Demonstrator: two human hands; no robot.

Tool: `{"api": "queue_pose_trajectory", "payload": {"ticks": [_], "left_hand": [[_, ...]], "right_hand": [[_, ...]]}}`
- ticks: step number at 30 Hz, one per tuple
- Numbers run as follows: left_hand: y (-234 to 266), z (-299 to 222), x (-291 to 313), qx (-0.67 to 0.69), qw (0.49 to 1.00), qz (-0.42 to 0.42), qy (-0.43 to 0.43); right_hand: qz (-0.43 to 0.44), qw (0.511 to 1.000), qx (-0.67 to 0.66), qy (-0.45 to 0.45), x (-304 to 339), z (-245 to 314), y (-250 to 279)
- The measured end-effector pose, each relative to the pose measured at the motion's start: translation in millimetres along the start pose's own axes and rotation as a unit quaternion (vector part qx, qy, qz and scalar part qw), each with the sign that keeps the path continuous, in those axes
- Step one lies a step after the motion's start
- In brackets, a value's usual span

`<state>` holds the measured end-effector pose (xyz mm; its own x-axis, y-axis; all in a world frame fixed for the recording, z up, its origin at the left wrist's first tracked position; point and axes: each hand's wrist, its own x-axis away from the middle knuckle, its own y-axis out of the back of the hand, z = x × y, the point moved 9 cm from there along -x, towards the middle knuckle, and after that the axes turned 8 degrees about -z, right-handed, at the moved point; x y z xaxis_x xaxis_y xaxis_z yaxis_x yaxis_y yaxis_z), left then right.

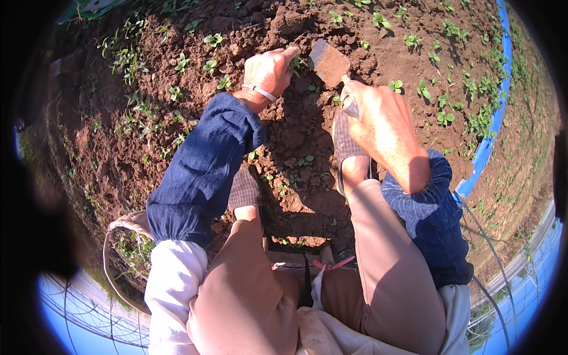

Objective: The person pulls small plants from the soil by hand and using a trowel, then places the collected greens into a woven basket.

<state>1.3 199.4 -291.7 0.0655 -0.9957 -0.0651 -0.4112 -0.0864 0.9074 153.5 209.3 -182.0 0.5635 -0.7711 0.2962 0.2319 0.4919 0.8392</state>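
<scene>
My right hand (pixel 381 118) is wrapped round the handle of a hand trowel. Its flat, soil-stained metal blade (pixel 330 64) lies against the broken brown soil ahead of me. Just left of the blade, my left hand (pixel 269 74) is closed, with its fingertips at a small green plant (pixel 296 64). The fingers appear to pinch it, though its stem is hidden. A white band circles my left wrist, and dark blue sleeve covers are on both forearms.
Small seedlings (pixel 380 22) dot the soil on both sides. A wicker basket (pixel 131 221) with green plants is at lower left. At right runs a blue strip (pixel 496 112). My shoes (pixel 244 188) stand on the soil below my hands.
</scene>
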Motion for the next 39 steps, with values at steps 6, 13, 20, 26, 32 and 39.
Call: {"api": "queue_pose_trajectory", "payload": {"ticks": [6,13,20,26,32,39], "left_hand": [[-5.7,25.5,-5.7,-0.032,0.997,0.040,0.050],[-0.7,47.9,7.6,0.016,0.999,0.005,0.030],[9.3,36.7,15.5,0.022,1.000,-0.009,0.018],[8.8,25.3,19.1,0.018,1.000,-0.016,0.018],[-12.6,-7.9,33.9,-0.055,0.995,0.077,-0.018],[-31.0,-11.0,48.3,-0.056,0.995,0.080,-0.015]], "right_hand": [[-0.043,0.999,-0.013,0.030,1.6,-1.5,3.3],[-0.039,0.998,-0.041,0.018,2.6,-5.6,0.1],[-0.031,0.997,-0.071,-0.004,3.5,-9.9,2.7],[0.000,0.998,-0.061,-0.030,4.6,-14.0,1.4],[0.002,0.995,-0.085,-0.049,4.6,-19.8,-5.9],[-0.003,0.993,-0.100,-0.056,4.4,-20.9,-6.4]]}}
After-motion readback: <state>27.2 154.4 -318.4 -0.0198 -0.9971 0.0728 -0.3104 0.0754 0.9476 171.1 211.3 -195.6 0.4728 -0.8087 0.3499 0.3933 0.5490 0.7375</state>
